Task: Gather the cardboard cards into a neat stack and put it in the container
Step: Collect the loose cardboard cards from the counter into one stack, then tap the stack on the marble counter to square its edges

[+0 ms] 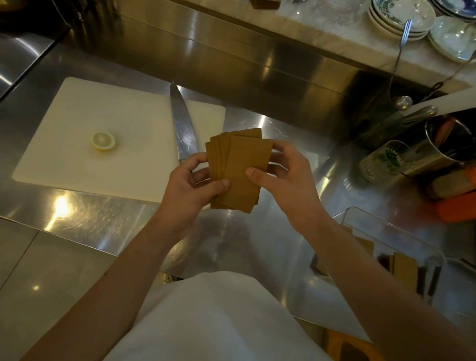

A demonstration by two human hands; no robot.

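Fingers [224,184] of the left hand [191,188] are curled round the lower left edge of the cardboard cards [239,170], with the thumb pressed flat on the front face; the sheaf is pinched there. On the other side, the right hand [284,180] is closed on the right edge, thumb laid across the front card and the remaining fingers hidden behind.

The cards are held in the air above the steel counter [106,218], just beside the cutting board [97,169], and are fanned out rather than squared. They are judged to be light, thin and fairly stiff, with a dry matt surface that is unlikely to slip but lets one card slide over another. A hold on the two long edges is best kept, so that the fan can be pushed together and tapped level.

A clear container [389,229] is seen at lower right, near the right forearm, with more brown cards apparently standing inside.

No brand, label or writing can be read on the cards or the container; the faces shown are plain.
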